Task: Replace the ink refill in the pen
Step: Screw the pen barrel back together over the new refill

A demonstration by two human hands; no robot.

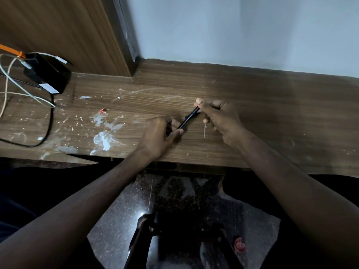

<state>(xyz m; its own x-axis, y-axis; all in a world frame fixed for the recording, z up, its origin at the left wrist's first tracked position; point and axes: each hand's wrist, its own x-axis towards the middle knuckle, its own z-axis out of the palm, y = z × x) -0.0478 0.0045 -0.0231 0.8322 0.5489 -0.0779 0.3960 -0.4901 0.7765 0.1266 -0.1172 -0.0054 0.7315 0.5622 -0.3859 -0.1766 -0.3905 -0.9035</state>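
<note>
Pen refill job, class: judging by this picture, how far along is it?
Done: nothing clearly finished. In hand: left hand and right hand grip the black pen at opposite ends. A thin refill shows below the right hand. Left: fitting it and closing the pen.

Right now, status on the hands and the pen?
Both hands on the pen: left hand at its lower end, right hand at its upper end. Thin refill hangs below the right hand. Nothing in the way.
</note>
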